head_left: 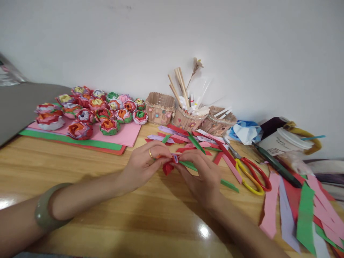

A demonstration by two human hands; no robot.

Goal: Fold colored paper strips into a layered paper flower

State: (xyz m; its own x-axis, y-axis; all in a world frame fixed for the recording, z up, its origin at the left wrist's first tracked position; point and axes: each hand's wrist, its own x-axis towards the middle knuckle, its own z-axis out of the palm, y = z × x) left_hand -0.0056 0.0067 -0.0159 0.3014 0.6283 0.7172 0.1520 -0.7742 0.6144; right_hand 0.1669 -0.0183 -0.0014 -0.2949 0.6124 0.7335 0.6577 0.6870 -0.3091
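Between my two hands, above the middle of the table, is a small folded paper flower (168, 168) in red with a bit of purple at its top. My left hand (143, 163) pinches it from the left, fingertips closed on the paper. From the right, my right hand (202, 175) pinches the purple edge between thumb and fingers. The fingers partly hide the flower. Just behind my hands lie folded paper strips (197, 141) in red, pink, purple and green, heaped loosely.
Several finished paper flowers (80, 129) stand on stacked coloured sheets (129, 134) at left. Decorated wooden-stick baskets (159, 107) line the wall. Scissors (252, 175), a dark green pen or cutter (278, 165), a lidded white cup (285, 141) and cut paper strips (305, 215) occupy the right.
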